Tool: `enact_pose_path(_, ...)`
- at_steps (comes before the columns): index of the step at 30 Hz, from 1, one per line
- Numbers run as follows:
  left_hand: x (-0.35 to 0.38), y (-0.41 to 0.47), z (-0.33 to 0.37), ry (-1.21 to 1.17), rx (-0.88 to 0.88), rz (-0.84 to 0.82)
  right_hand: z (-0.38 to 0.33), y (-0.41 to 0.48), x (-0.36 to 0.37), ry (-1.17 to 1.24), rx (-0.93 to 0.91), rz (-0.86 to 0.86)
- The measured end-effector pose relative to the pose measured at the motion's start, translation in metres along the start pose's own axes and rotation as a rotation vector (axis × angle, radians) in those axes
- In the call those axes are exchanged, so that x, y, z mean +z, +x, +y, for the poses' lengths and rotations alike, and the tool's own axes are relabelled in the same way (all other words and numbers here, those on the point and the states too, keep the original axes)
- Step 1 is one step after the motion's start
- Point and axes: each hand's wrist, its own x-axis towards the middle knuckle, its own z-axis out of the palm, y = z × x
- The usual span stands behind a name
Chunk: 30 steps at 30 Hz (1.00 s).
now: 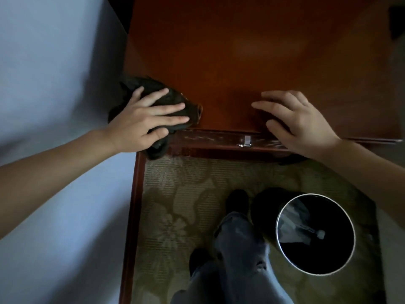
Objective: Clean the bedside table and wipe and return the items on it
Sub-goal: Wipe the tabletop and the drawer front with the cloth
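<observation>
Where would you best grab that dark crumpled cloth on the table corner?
Probably the bunched middle of the dark crumpled cloth, from above: it lies heaped on the front left corner of the red-brown wooden table, one end drooping over the edge, under the flat fingers of the left hand.

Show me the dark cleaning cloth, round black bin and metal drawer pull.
Dark cleaning cloth (151, 84), head view, upper folds.
Round black bin (315, 194), head view, top rim.
Metal drawer pull (246, 141), head view, its middle.
</observation>
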Motion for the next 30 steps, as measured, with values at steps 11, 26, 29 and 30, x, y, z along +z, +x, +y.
enact_pose_path(11, 0.009, 0.001, 0.008, 0.021, 0.009, 0.250, 0.002, -0.011, 0.020, 0.025, -0.017, 0.145)
enact_pose_path(26, 0.028, 0.009, 0.082, -0.150, -0.444, 1.130, 0.009, -0.014, 0.035, -0.177, -0.161, 0.217)
enact_pose_path(29, 0.024, -0.029, 0.067, 0.033, -0.860, 1.154, 0.009, -0.016, 0.032, -0.182, -0.168, 0.171)
enact_pose_path(30, 0.028, -0.041, 0.065, 0.082, -0.856, 1.119, 0.008, -0.016, 0.033, -0.191, -0.170, 0.168)
